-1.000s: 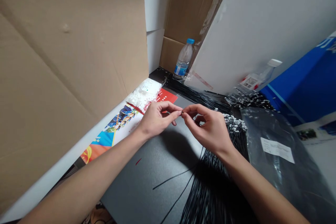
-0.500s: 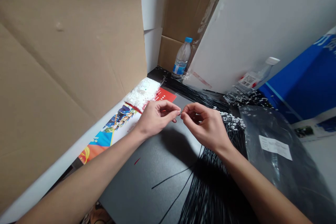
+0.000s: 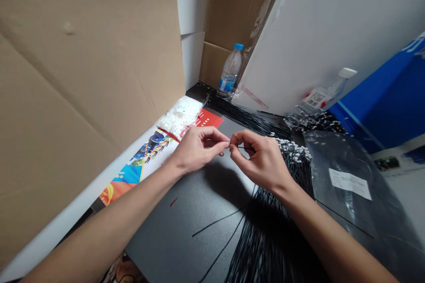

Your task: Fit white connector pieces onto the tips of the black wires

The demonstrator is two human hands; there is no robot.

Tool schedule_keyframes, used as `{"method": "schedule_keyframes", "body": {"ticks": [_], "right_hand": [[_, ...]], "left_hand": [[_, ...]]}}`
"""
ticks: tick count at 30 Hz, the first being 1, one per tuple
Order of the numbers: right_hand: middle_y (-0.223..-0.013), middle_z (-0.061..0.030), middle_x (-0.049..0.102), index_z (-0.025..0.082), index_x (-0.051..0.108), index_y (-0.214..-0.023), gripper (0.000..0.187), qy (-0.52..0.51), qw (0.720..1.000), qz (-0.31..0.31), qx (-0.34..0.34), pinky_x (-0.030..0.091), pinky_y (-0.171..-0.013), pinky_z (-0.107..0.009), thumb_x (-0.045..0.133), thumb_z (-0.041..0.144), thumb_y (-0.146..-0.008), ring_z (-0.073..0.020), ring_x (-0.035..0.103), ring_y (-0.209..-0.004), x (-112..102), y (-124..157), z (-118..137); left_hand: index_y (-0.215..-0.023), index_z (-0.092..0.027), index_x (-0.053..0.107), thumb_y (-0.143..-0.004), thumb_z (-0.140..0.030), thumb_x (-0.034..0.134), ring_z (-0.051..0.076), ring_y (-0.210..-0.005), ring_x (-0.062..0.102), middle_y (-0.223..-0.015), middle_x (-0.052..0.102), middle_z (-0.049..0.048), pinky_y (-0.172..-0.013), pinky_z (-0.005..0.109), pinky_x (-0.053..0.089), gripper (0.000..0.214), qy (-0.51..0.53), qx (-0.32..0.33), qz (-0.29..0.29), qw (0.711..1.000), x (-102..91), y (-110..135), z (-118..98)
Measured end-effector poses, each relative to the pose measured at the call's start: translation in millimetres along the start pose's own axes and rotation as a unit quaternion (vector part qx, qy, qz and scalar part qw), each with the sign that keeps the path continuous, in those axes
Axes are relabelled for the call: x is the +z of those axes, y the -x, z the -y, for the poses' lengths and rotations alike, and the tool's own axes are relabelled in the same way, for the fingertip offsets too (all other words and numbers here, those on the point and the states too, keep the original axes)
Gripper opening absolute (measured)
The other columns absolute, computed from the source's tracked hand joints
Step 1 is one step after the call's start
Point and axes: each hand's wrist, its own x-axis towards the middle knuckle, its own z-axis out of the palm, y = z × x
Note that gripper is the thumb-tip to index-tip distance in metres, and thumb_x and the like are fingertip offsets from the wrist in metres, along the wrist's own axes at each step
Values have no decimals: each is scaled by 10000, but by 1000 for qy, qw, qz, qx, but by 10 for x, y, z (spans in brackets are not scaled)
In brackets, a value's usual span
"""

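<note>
Over the grey tabletop, my left hand and my right hand meet fingertip to fingertip. A thin black wire runs from the pinched fingers of my right hand back under its palm. Something tiny is pinched in my left fingertips, too small and covered to make out. Below my right forearm lies a thick bundle of black wires, with small white connectors on its far ends. Behind my left hand rests a clear bag of small white pieces.
A blue-capped bottle stands at the back, near more black wires. A white-capped bottle leans at the right, above a clear plastic bag with a white label. A cardboard panel rises at the left; printed sheets lie beside it.
Both hands stay nearly in place, fingertips still together. The black wire now shows inside my right hand and beyond my right forearm. The view has shifted slightly.
</note>
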Motion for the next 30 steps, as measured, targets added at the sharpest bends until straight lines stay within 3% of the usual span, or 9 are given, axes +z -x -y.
{"method": "schedule_keyframes", "body": {"ticks": [10, 15, 21, 30], "right_hand": [[-661, -1, 602, 142, 627, -824, 143, -67, 995, 36, 65, 371, -511, -203, 587, 280, -820, -80, 494, -530, -25, -29, -59], [-617, 14, 572, 146, 645, -766, 137, -48, 998, 6, 38, 319, -498, -214, 589, 259, -819, -60, 371, -479, -20, -26, -51], [-652, 12, 597, 145, 645, -754, 106, -14, 1000, 2, 0, 332, -535, -219, 577, 212, -800, -58, 374, -489, -43, -27, -21], [-610, 16, 556, 149, 629, -746, 117, 15, 1000, -1, -5, 322, -540, -228, 557, 215, -811, -70, 368, -494, -24, -14, -38]], "left_hand": [[-847, -95, 649, -775, -189, 677, 89, -630, 618, -797, 659, 40, -626, 223, 531, 122, 29, -8, -3, 1000, 6, -21, 58], [-825, -93, 645, -766, -181, 666, 84, -625, 602, -776, 648, 36, -626, 218, 532, 108, 41, -1, -3, 999, 22, -18, 26], [-824, -94, 649, -771, -189, 665, 81, -628, 586, -768, 644, 34, -633, 218, 525, 111, 41, -9, 2, 999, 36, -3, 24], [-815, -104, 651, -765, -199, 670, 95, -633, 600, -773, 657, 40, -645, 240, 531, 109, 40, -17, -4, 999, 43, -11, 23]]}}
